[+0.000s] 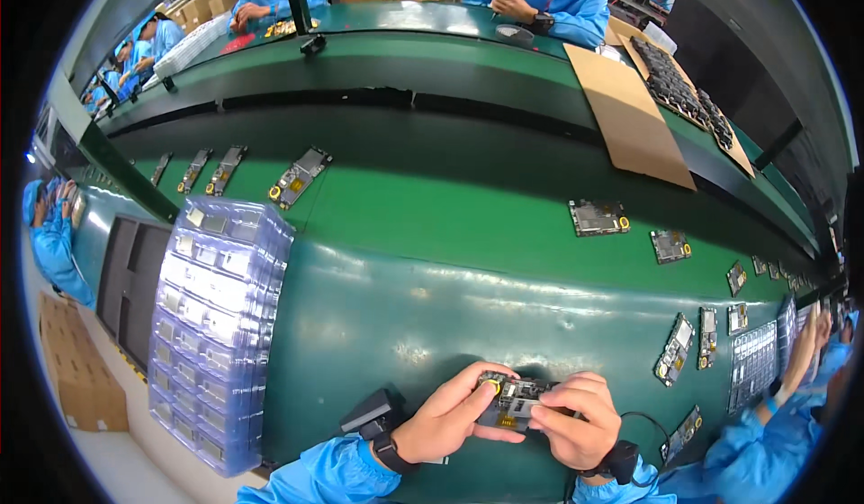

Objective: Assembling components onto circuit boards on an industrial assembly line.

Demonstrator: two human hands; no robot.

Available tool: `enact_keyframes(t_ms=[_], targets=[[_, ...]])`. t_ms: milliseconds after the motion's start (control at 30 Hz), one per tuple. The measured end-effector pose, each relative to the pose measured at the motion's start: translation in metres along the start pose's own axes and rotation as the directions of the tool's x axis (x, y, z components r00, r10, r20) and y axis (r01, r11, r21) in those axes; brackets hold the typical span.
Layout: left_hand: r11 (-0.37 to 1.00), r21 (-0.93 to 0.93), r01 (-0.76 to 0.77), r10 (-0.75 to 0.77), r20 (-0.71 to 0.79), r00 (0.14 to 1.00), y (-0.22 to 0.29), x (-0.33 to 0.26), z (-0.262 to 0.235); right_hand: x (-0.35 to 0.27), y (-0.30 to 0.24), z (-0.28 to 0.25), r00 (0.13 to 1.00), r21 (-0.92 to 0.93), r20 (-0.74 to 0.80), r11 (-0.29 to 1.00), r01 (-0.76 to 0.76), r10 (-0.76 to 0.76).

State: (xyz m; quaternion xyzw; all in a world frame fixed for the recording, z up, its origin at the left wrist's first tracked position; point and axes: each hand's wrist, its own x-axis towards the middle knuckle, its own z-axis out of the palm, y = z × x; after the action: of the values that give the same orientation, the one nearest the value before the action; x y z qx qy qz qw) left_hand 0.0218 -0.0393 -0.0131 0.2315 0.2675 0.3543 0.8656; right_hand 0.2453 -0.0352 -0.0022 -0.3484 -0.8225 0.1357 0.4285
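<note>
My left hand grips the left end of a small dark circuit board, with the thumb on top. The board has a yellow ring at its upper left corner, gold contacts near its lower edge and a silvery patch toward the right. My right hand is closed at the board's right end, thumb and fingers pressed against it. Whether a small separate part lies under those fingertips, I cannot make out. Both hands are above the green work table, near its front edge.
Stacked clear plastic trays with silvery plates stand at left. Boards lie on the green belt beyond the table, including one board at right. More boards lie right, near a co-worker's arm. Cardboard leans beyond the belt.
</note>
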Motion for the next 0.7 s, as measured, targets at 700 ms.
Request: enact_keyframes(t_ms=[700], targets=[[0.992, 0.073, -0.099, 0.095, 0.056, 0.994, -0.008, -0.003, -0.003, 0.0, 0.009, 0.009, 0.999, -0.085, 0.042, 0.996, -0.012, 0.015]])
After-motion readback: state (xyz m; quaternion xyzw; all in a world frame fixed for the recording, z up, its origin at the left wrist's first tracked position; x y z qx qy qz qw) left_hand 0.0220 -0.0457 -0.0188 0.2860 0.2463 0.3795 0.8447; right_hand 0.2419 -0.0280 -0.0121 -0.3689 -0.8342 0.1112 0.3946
